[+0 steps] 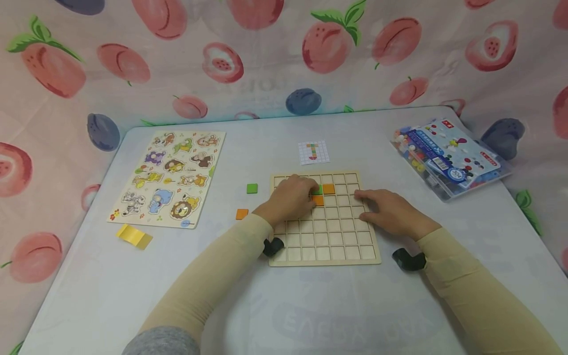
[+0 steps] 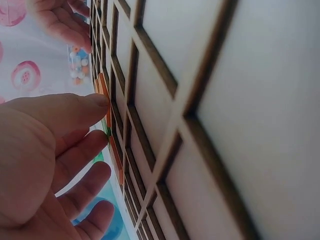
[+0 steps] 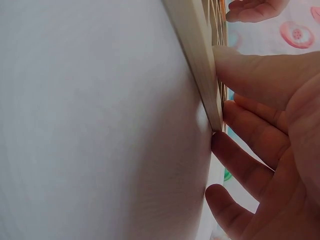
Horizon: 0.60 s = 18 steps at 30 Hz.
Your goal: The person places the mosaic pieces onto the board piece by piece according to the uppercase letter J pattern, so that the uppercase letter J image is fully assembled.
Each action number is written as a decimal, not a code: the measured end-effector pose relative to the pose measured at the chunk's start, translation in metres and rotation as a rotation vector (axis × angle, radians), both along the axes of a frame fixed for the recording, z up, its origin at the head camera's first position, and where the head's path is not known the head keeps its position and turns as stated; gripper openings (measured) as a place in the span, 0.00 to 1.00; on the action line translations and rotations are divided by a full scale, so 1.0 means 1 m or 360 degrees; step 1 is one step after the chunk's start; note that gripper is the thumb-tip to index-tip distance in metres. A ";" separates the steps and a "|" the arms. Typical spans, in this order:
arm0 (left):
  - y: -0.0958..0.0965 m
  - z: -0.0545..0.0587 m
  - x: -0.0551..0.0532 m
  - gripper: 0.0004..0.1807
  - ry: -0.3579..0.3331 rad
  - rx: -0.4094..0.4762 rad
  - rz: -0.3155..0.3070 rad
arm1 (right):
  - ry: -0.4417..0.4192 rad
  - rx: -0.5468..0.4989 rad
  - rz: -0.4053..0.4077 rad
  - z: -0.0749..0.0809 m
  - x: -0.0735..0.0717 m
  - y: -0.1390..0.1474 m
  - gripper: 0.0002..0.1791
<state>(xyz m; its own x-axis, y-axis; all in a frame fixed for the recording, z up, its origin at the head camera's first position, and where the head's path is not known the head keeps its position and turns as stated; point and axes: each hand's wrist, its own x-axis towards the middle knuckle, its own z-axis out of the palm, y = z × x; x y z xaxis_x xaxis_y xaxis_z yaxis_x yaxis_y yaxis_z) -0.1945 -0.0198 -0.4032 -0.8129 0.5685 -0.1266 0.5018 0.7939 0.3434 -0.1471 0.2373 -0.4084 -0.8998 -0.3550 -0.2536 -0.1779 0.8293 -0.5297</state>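
Note:
My left hand (image 1: 293,197) is over the upper part of a wooden grid board (image 1: 324,262). Its thumb touches an orange square tile (image 2: 102,87) in the left wrist view, the other fingers loosely bent beside it. A green tile (image 1: 320,189) shows partly next to the fingertips, with another orange tile (image 1: 328,189) to its right. Below the thumb in the left wrist view, one more orange tile (image 2: 117,162) sits in the grid. My right hand (image 1: 390,212) rests at the board's right edge, thumb on the rim and fingers extended along the side.
Left of the board lie a loose green tile (image 1: 252,188) and an orange tile (image 1: 241,214). A small pattern card (image 1: 326,153) lies behind it. An animal puzzle board (image 1: 177,172) and a yellow folded strip (image 1: 134,236) are at left, a plastic case (image 1: 457,158) at right.

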 end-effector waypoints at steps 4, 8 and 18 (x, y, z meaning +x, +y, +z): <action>0.000 0.000 0.000 0.17 -0.0001 -0.0005 0.0006 | 0.0000 0.0003 -0.0002 0.000 0.000 0.000 0.34; -0.001 0.000 0.000 0.18 -0.0001 0.0004 0.0002 | -0.0003 0.0005 -0.0002 0.000 0.000 -0.001 0.34; -0.017 0.011 0.003 0.19 -0.0014 0.0010 0.0061 | -0.0014 0.0014 -0.0011 0.002 0.000 -0.002 0.34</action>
